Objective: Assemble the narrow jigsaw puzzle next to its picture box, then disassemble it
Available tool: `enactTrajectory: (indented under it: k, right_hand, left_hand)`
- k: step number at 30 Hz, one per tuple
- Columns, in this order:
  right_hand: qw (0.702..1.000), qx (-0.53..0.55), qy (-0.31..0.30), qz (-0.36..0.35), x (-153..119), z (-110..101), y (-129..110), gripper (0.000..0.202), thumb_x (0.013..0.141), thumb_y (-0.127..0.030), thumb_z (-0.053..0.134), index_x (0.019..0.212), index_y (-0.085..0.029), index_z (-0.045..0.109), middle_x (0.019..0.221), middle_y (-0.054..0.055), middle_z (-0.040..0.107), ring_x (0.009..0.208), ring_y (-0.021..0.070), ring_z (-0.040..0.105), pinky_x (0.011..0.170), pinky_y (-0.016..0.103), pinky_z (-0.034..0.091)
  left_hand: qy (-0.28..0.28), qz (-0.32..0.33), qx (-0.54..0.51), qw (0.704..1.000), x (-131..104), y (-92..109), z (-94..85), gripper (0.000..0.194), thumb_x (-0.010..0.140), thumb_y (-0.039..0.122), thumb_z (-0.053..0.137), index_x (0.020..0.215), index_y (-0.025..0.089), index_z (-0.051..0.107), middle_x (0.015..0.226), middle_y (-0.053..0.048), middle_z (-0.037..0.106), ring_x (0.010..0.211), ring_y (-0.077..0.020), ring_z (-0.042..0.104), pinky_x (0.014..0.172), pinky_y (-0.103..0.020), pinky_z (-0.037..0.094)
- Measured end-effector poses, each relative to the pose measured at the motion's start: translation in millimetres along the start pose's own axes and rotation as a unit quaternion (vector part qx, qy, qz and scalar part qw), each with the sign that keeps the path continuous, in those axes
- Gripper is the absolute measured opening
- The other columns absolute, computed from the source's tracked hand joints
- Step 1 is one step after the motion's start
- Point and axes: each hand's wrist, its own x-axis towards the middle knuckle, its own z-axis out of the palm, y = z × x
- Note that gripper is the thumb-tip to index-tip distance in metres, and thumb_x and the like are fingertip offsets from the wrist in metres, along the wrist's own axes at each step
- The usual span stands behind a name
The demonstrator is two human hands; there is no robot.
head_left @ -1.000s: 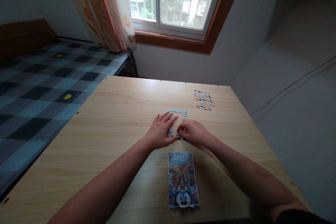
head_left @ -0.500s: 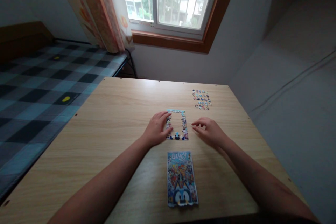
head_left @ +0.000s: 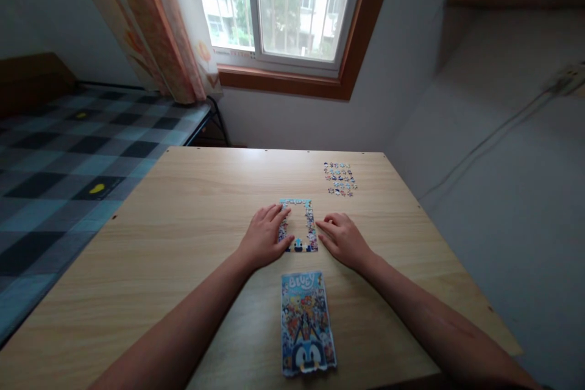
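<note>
Pale wood tops the table (head_left: 192, 237), its middle bearing a puzzle border (head_left: 298, 247); loose pieces (head_left: 340, 178) lie toward the far right corner. Spread wide, the left hand (head_left: 264, 236) partly covers the border's left side; the right hand (head_left: 346, 240), narrowly parted, seemingly bare, meets its right. Aligning seems in hand, calling next for light, even pressure.

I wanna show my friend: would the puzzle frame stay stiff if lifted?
Probably not: the puzzle frame looks like a thin ring of small joined pieces, so it may sag or come apart. It's likely light, since its middle is open. Pushed, its narrow sides might buckle.
</note>
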Motion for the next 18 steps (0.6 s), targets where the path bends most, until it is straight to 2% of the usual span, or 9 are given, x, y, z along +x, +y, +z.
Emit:
enactTrajectory:
  k: [7, 13, 16, 18]
  right_hand:
    - [1.0, -0.021, -0.009, 0.012, 1.8, 2.6, -3.5, 0.034, 0.096, -0.03, 0.058, 0.127, -0.021, 0.068, 0.115, 0.012, 0.062, 0.107, 0.0253, 0.053, 0.098, 0.041, 0.044]
    - [0.999, -0.029, -0.018, 0.002, 4.0, -2.8, -5.1, 0.035, 0.096, -0.029, 0.058, 0.13, -0.024, 0.066, 0.115, 0.011, 0.065, 0.107, 0.0257, 0.055, 0.096, 0.04, 0.045]
    - [0.999, -0.04, 0.009, 0.011, 10.5, -16.3, 16.4, 0.033, 0.097, -0.026, 0.056, 0.127, -0.022, 0.068, 0.112, 0.011, 0.068, 0.104, 0.0245, 0.057, 0.096, 0.04, 0.045]
    - [0.994, -0.061, 0.059, 0.062, 18.7, -30.6, 43.7, 0.029, 0.097, -0.025, 0.055, 0.119, -0.021, 0.073, 0.11, 0.01, 0.07, 0.104, 0.0242, 0.058, 0.099, 0.04, 0.044]
  left_hand:
    - [0.008, 0.002, -0.006, 1.0, 1.4, -1.6, -0.3, 0.06, 0.089, 0.046, 0.061, 0.142, 0.019, 0.054, 0.149, -0.015, 0.053, 0.14, -0.0337, 0.045, 0.12, -0.056, 0.031]
    - [0.048, 0.006, -0.053, 0.997, 2.6, -6.3, 2.8, 0.054, 0.088, 0.043, 0.061, 0.137, 0.019, 0.059, 0.144, -0.016, 0.058, 0.134, -0.0343, 0.05, 0.116, -0.057, 0.035]
    - [0.078, -0.017, -0.116, 0.99, 4.9, -11.4, 2.1, 0.048, 0.09, 0.042, 0.058, 0.132, 0.02, 0.062, 0.14, -0.015, 0.061, 0.13, -0.0326, 0.055, 0.113, -0.055, 0.041]
    - [0.108, -0.05, -0.168, 0.979, 6.6, -14.9, -0.3, 0.044, 0.092, 0.041, 0.054, 0.128, 0.019, 0.064, 0.135, -0.015, 0.063, 0.127, -0.0311, 0.057, 0.112, -0.053, 0.042]
